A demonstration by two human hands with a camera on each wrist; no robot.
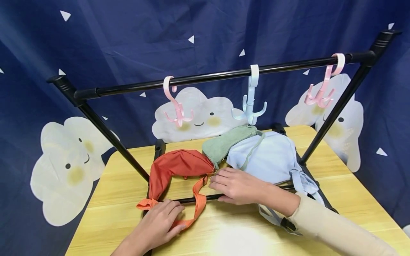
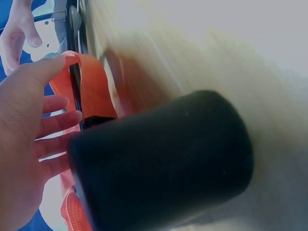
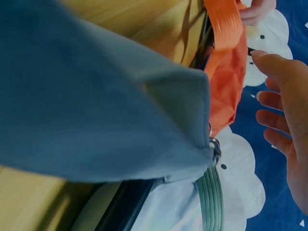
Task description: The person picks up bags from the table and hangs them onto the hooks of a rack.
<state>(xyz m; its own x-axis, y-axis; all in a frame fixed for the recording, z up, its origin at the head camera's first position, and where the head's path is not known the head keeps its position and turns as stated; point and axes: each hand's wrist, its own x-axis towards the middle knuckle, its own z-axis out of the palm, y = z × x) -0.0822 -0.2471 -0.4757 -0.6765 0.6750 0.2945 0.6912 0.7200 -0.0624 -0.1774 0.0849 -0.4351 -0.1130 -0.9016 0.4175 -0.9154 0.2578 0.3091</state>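
My left hand [image 1: 161, 224] rests by the near end of a red crescent-shaped bag [image 1: 179, 163], its thumb close to the bag's orange strap [image 1: 200, 202]. In the left wrist view its fingers are loosely bent beside the strap [image 2: 94, 86], gripping nothing visible. Over the rack's low front bar hovers my right hand [image 1: 235, 186], fingertips near a small metal ring between the bags. The right wrist view shows its relaxed fingers [image 3: 274, 120] holding nothing. A small green bag [image 1: 224, 142] lies in the middle, overlapping a light blue bag [image 1: 266, 156] on the right.
A black rack stands on the wooden table [image 1: 112, 192]; its top rail [image 1: 214, 76] carries a pink hook [image 1: 177, 110], a light blue hook [image 1: 251, 99] and another pink hook [image 1: 321, 92]. A grey strap with black buckle [image 1: 286, 224] lies under the right forearm. Behind hangs a dark blue curtain [image 1: 134, 32].
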